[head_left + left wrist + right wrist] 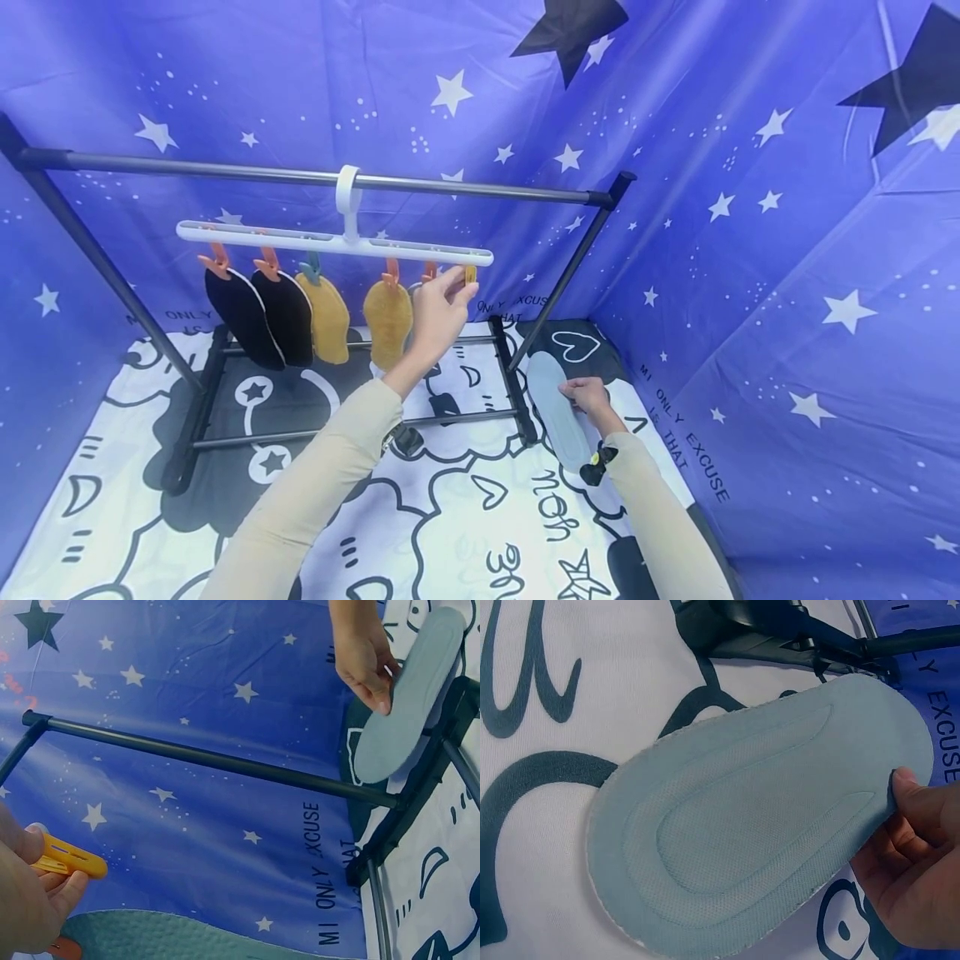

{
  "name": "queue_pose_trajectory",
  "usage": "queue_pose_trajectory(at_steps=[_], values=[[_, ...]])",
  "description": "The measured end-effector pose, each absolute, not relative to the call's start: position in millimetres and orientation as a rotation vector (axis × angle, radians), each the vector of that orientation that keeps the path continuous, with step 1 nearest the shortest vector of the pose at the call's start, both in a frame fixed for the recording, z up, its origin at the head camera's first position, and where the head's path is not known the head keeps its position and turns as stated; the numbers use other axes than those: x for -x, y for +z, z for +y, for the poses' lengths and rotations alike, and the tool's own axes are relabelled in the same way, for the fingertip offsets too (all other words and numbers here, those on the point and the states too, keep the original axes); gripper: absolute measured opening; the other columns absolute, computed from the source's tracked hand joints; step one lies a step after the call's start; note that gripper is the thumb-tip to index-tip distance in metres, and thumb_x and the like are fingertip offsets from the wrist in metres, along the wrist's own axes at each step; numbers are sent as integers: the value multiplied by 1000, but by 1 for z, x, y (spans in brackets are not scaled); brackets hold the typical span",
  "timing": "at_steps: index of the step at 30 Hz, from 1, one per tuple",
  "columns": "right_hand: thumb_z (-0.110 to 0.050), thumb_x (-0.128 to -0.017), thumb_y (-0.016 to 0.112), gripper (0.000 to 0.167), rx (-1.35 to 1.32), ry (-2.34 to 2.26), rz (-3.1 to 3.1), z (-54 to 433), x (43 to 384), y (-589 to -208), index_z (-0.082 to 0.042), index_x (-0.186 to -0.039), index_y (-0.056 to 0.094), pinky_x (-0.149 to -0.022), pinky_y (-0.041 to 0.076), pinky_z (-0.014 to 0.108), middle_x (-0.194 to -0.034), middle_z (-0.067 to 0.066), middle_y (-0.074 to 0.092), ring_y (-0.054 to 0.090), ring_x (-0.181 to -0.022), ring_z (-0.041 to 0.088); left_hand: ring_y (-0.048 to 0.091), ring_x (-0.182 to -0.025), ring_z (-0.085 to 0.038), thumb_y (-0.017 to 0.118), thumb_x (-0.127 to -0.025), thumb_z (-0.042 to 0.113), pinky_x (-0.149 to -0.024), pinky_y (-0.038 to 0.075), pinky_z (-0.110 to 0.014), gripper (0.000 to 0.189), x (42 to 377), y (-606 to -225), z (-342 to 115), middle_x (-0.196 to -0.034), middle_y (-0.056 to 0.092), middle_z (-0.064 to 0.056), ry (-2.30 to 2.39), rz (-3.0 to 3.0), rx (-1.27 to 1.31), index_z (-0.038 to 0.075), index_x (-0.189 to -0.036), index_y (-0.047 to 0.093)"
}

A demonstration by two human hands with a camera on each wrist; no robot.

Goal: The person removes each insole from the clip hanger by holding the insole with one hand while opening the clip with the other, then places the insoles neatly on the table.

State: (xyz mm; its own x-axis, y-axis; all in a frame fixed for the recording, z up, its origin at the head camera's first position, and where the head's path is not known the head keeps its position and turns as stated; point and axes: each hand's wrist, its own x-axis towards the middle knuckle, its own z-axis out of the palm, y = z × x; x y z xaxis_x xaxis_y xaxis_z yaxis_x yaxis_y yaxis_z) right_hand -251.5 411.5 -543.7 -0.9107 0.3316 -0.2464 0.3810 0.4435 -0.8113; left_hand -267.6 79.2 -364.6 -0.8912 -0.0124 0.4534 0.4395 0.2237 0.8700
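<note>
My left hand pinches a yellow clip at the right end of a white hanger. Low at the right, my right hand holds a light grey insole by its edge, between thumb and fingers. The right wrist view shows its stitched, rounded face. Along the hanger, orange and teal clips bear two black insoles and two tan insoles. Another grey insole hangs from an orange clip beside the left hand, which mostly covers it in the head view.
The hanger's hook sits over the top bar of a black metal rack. Lower rack bars stand on a black-and-white patterned cloth. Blue star-printed fabric rises behind and at the right.
</note>
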Motion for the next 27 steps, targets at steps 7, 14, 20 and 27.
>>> queue_pose_trajectory(at_steps=[7, 14, 20, 27], values=[[-7, -95, 69, 20, -649, -1463, 2605, 411, 255, -545, 12, -101, 71, -59, 50, 24, -71, -5, 62, 56, -67, 10, 75, -107, -25, 70, -96, 12, -95, 59, -32, 28, 269, -366, 77, -118, 75, -15, -1698, -2126, 411, 5, -123, 72], [-8, -94, 71, 20, -663, -1430, 2615, 413, 256, -553, 11, -100, 72, -60, 50, 25, -70, -6, 61, 56, -68, 10, 75, -107, -26, 70, -96, 11, -95, 59, -31, 26, 269, -366, 78, -118, 75, -15, -1711, -2113, 450, 5, -122, 72], [-7, -92, 72, 24, -637, -1430, 2628, 413, 256, -557, 13, -105, 71, -59, 50, 24, -69, -8, 63, 55, -67, 9, 74, -108, -27, 69, -96, 9, -96, 59, -31, 26, 268, -365, 78, -120, 74, -15, -1739, -2110, 463, 4, -122, 72], [-8, -91, 72, 27, -634, -1364, 2686, 409, 262, -558, 14, -108, 71, -56, 48, 23, -72, -6, 63, 52, -64, 8, 75, -107, -26, 71, -96, 11, -94, 59, -30, 28, 271, -366, 75, -119, 75, -15, -1717, -2121, 453, 5, -123, 72]])
